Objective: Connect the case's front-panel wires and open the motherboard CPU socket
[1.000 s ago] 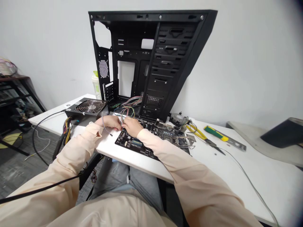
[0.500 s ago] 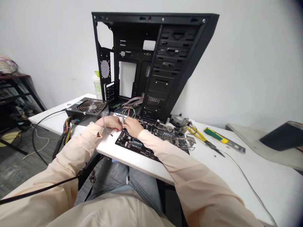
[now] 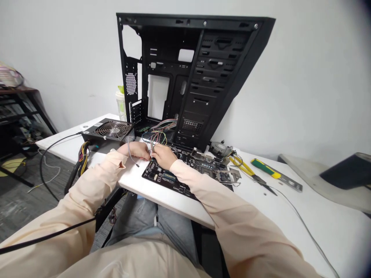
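A black motherboard [image 3: 176,184] lies flat on the white table, partly covered by my right forearm. At its left corner my left hand [image 3: 139,150] and my right hand [image 3: 164,156] meet, fingertips nearly touching. Thin coloured cables [image 3: 158,136] run out of the black computer case [image 3: 199,92] into my fingers. My right hand is closed on these cables. My left fingers are pinched at the cable ends; the connectors themselves are hidden. One loose grey cable with a small black plug [image 3: 137,165] hangs over my left wrist.
Left of my hands sits a power supply [image 3: 108,131] with a fan grille. A CPU cooler [image 3: 220,149], yellow-handled pliers [image 3: 246,166] and a green-yellow-handled tool [image 3: 265,168] lie on the right. Behind the power supply stands a cup [image 3: 121,102]. A black cable crosses my left sleeve.
The view has shifted slightly, so the case and table items appear a little further right. My hands keep the same hold at the motherboard's corner.
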Demonstrator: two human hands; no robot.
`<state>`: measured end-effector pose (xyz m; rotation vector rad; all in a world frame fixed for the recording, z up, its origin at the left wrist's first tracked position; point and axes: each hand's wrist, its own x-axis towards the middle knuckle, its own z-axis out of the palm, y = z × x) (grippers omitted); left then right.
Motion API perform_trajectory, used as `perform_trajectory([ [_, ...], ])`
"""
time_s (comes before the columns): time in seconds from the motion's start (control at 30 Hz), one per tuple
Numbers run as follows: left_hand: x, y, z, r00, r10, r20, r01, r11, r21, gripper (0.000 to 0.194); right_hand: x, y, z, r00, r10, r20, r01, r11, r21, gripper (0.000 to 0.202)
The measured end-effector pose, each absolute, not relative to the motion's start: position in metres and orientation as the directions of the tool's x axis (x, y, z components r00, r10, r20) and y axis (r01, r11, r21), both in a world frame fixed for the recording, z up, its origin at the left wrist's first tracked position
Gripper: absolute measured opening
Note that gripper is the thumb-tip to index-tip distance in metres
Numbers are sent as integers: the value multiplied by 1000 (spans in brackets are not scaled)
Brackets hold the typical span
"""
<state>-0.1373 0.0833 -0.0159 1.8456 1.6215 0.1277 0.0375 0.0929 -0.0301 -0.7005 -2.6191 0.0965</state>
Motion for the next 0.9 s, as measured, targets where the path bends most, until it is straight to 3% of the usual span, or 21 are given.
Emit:
perform_trajectory([
  [0.27,-134,82,-10,215,857,-469,909,0,416,34,38,90,-27,-786,485,384,468,872,-143,12],
  [0.9,-140,82,-15,220,858,-463,875,36,482,33,41,83,-21,-764,558,324,545,827,-140,27],
])
